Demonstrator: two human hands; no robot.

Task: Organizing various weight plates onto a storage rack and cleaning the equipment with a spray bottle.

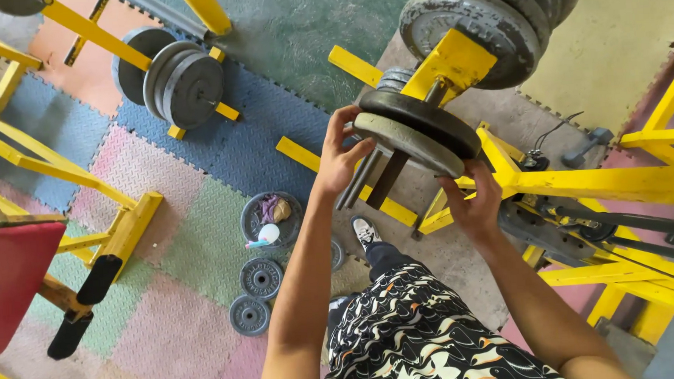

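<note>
A grey round weight plate (407, 142) sits on a peg of a yellow steel rack (453, 63), just in front of a darker plate (425, 117). My left hand (341, 155) grips the grey plate's left rim. At the plate's lower right edge, my right hand (474, 205) holds it from below. Larger worn plates (474, 24) hang higher on the same rack. My patterned shorts (419, 337) and one shoe (365, 232) show beneath my arms.
Three small plates (261, 278) lie on the coloured foam floor mats, one holding a cloth and a cup. Another loaded yellow bar with plates (177, 81) stands at upper left. A red padded bench (11, 272) is at left. Yellow machine frames (602, 185) crowd the right.
</note>
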